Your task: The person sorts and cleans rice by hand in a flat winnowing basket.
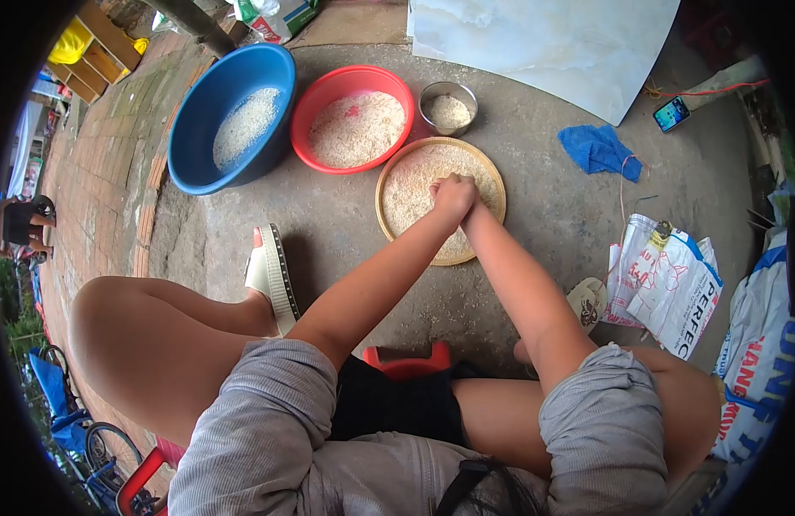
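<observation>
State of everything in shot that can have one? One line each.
Round tray, loaded with pale grain.
Left hand, over the tray, fingers curled.
Right hand, against the left; anything held is hidden.
Blue basin, partly filled.
Red basin, partly filled, bare patch showing.
Metal bowl, grain inside.
Blue cloth, crumpled.
Phone, screen lit.
Printed sack, creased.

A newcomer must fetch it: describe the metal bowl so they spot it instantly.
Start at the big blue basin, then the red basin on its right. Next in that row is the metal bowl: the smallest of the three, and the only silvery one.
</observation>
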A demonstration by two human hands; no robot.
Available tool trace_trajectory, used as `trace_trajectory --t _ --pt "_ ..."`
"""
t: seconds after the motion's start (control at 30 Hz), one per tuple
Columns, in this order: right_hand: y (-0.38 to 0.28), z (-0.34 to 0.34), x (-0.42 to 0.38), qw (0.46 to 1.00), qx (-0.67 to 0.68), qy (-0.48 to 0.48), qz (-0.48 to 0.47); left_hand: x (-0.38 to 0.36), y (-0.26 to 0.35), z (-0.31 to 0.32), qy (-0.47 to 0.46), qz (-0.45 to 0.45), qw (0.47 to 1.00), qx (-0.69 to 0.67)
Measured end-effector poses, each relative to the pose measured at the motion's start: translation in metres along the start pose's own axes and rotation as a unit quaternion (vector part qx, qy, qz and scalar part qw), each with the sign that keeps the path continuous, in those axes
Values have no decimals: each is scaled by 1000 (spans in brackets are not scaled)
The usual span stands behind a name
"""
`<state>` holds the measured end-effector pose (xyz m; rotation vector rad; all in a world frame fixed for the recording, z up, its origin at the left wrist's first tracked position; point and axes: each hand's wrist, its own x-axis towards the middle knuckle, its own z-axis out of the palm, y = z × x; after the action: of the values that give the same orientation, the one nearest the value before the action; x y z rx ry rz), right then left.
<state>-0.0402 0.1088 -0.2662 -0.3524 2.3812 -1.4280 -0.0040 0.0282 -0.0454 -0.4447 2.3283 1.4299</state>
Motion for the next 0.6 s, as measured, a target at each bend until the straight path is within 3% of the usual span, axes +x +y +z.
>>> trace_trajectory --t 0.03,0.07,0.17,0.23,0.27,0.33,0.37,0.4,0.47,0.53,0.6 --pt "2 -4 -1 926 366 39 84 22 -14 18 -33 -31 999 6" --pt "2 -5 -2 716 677 75 156 20 -12 15 -34 -34 999 6" --pt "-44 -28 -2 728 637 140 209 12 -4 3 -45 12 999 15" --pt "-80 -32 -9 735 593 203 258 16 -10 0 56 60 996 39" --pt "-100 -34 -8 736 569 233 283 17 -15 -3 56 57 996 38" --pt "-139 -42 -7 734 517 292 330 18 -26 -10 140 146 976 81" --pt "-135 -37 1 698 559 314 319 19 -30 -15 151 145 967 145" --pt "-139 -38 4 698 557 315 321 26 -44 -13 149 143 968 144" --pt "-149 -42 9 682 558 341 327 39 -74 -10 187 237 920 251" --pt "-161 -49 12 704 539 338 317 36 -87 -15 166 244 907 302" --pt "-164 -54 20 660 569 386 302 29 -92 -20 136 301 870 365"
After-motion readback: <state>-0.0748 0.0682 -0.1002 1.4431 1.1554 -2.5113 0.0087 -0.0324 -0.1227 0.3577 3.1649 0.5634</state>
